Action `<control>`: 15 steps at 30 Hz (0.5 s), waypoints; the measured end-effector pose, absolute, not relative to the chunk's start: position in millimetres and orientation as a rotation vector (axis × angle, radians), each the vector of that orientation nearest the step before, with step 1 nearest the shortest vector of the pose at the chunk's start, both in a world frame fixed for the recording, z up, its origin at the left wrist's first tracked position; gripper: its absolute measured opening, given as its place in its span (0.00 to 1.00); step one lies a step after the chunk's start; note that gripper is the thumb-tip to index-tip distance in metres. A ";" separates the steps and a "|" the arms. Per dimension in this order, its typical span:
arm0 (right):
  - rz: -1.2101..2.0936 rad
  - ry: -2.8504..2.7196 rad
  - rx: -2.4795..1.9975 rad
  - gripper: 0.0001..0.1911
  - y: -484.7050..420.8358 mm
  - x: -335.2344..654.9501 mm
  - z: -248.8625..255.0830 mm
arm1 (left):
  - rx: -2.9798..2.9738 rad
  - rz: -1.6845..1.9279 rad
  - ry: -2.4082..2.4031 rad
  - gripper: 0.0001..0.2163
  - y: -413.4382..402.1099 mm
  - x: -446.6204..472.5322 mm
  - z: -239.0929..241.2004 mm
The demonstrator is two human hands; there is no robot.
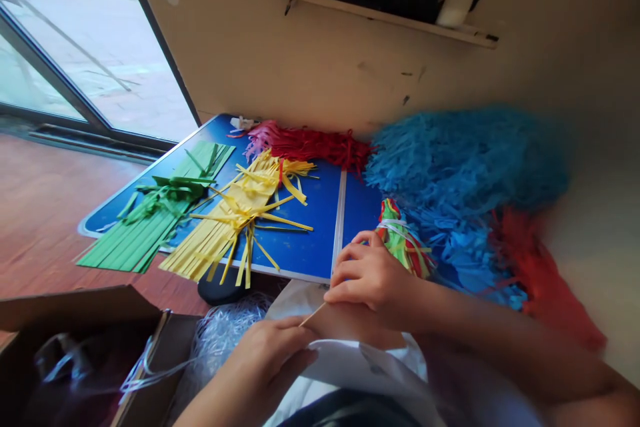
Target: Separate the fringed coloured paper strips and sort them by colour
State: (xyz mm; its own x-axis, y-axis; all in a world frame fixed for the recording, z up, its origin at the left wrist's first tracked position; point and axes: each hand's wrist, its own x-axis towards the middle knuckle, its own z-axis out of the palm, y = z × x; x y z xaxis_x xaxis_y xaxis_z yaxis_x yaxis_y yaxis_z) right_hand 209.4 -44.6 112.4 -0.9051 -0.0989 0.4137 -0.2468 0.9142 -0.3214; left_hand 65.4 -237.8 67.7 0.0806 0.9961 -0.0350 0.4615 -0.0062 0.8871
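My right hand [369, 275] is closed around the tied neck of a bundle of mixed red, green and yellow paper strips [403, 240], bound with white string. My left hand [270, 352] sits lower, near my lap, with fingers pinched on the end of a thin wooden stick [313, 314] that runs up toward my right hand. Both hands hover over my white shirt, just in front of the edge of a low blue table [320, 213].
On the blue table lie green fringed paper [150, 220], yellow fringed paper [235, 213] and red strips [310, 143]. A big pile of blue fringe [465, 167] and some red fringe [540, 273] lie right. A cardboard box [75, 347] with clear strands sits lower left.
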 end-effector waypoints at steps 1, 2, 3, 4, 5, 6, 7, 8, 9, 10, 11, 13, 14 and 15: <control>0.497 -2.661 0.266 0.10 -45.0 209.7 110.7 | 1.562 0.876 1.482 0.13 -237.7 65.2 67.6; 0.466 -2.640 0.282 0.10 -45.2 210.0 109.2 | 1.546 0.884 1.478 0.13 -237.4 65.0 67.5; 0.434 -2.623 0.301 0.11 -45.1 210.3 108.1 | 1.532 0.891 1.478 0.13 -237.1 64.9 67.2; 0.401 -2.611 0.319 0.11 -44.7 210.6 107.2 | 1.522 0.894 1.480 0.13 -236.8 64.8 66.6; 0.368 -2.604 0.338 0.11 -44.3 211.0 106.5 | 1.514 0.898 1.485 0.13 -236.6 64.8 65.6; 0.335 -2.603 0.355 0.10 -43.7 211.3 105.9 | 1.509 0.904 1.491 0.13 -236.5 64.7 64.3; 0.307 -2.605 0.369 0.10 -43.3 211.7 105.4 | 1.502 0.910 1.496 0.13 -236.6 64.7 62.7; 0.288 -2.605 0.379 0.10 -43.0 211.8 104.8 | 1.494 0.916 1.498 0.13 -236.9 64.7 61.1; 0.285 -2.605 0.381 0.09 -42.9 211.9 104.1 | 1.487 0.922 1.501 0.13 -237.1 64.7 59.5; 0.300 -2.601 0.377 0.08 -43.0 211.7 103.1 | 1.480 0.923 1.502 0.13 -237.3 64.8 58.2; 0.332 -2.597 0.368 0.08 -43.3 211.4 101.8 | 1.477 0.920 1.503 0.13 -237.2 64.9 57.1; 0.423 -2.585 0.347 0.09 -43.4 210.4 98.1 | 1.474 0.915 1.513 0.13 -236.5 65.4 55.7; 0.474 -2.580 0.337 0.10 -42.6 209.9 96.0 | 1.477 0.916 1.521 0.14 -235.7 65.7 55.2; 0.542 -2.577 0.326 0.11 -41.1 209.5 94.0 | 1.480 0.924 1.535 0.15 -234.8 65.9 54.6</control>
